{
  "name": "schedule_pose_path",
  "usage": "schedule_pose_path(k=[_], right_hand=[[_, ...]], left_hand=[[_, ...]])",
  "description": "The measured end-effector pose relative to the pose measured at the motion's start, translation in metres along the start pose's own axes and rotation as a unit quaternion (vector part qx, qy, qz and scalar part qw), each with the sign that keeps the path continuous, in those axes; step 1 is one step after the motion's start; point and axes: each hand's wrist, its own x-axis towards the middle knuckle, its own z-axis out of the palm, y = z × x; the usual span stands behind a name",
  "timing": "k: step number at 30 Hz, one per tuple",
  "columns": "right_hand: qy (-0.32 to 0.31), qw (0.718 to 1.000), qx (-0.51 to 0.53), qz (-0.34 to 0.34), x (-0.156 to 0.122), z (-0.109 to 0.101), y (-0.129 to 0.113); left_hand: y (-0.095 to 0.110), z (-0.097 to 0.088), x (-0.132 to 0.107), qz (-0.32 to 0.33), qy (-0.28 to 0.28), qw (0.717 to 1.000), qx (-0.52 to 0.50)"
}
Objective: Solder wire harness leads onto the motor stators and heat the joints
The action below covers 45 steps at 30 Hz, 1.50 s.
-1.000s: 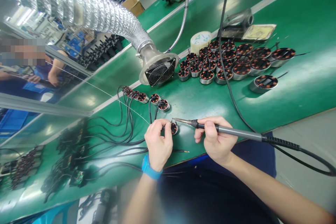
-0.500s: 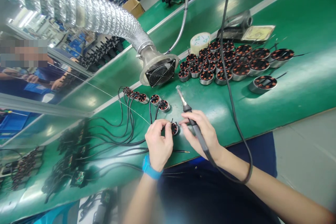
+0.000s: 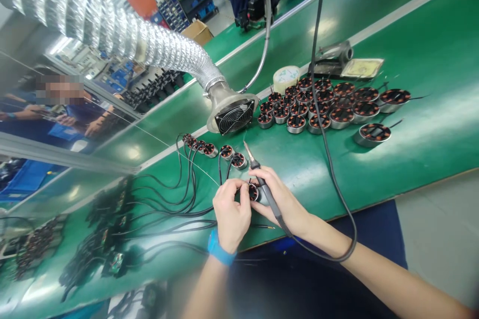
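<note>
2 hands (image 3: 232, 215) (image 3: 280, 199) at mat edge (image 3: 337, 218) (tight)

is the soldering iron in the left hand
No, the soldering iron is gripped in the right hand, while the left hand sits beside a small copper-wound motor.

The one camera rides on the person's head, looking forward and down across a green bench (image 3: 422, 25) at a slant. It sits close above the left hand (image 3: 231, 222) and right hand (image 3: 280, 199).
</note>
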Motion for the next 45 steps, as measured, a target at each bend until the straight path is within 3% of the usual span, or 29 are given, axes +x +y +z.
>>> schedule_pose_path(k=[4,8,12,17,25,27,30,32,38,45], right_hand=[[0.020,1.000,-0.014,-0.017,0.000,-0.003,0.002],[0.028,0.993,-0.097,-0.058,0.003,-0.016,0.004],[-0.007,0.979,-0.171,-0.115,0.004,-0.025,0.005],[0.001,0.972,-0.197,-0.126,-0.001,-0.023,0.005],[0.010,0.965,-0.210,-0.158,-0.004,-0.020,0.010],[0.012,0.963,-0.215,-0.165,-0.004,-0.019,0.011],[0.015,0.961,-0.217,-0.171,-0.004,-0.019,0.011],[0.016,0.961,-0.219,-0.171,-0.004,-0.019,0.010],[0.009,0.959,-0.214,-0.186,-0.007,-0.018,0.014],[0.017,0.952,-0.231,-0.200,-0.008,-0.017,0.016]], left_hand=[[0.002,-0.007,0.001,-0.008,0.000,1.000,-0.018],[-0.003,-0.015,-0.003,-0.028,-0.016,0.999,-0.028],[-0.014,-0.016,-0.010,-0.091,-0.053,0.992,-0.065],[-0.016,-0.018,-0.015,-0.159,-0.089,0.976,-0.119],[-0.023,-0.036,0.008,-0.284,-0.224,0.908,-0.212],[-0.025,-0.036,0.015,-0.279,-0.250,0.913,-0.163],[-0.023,-0.033,0.026,-0.211,-0.258,0.939,-0.086],[-0.021,-0.030,0.033,-0.185,-0.271,0.942,-0.069],[-0.017,-0.027,0.048,-0.268,-0.374,0.886,-0.065],[-0.014,-0.022,0.054,-0.319,-0.409,0.847,-0.115]])
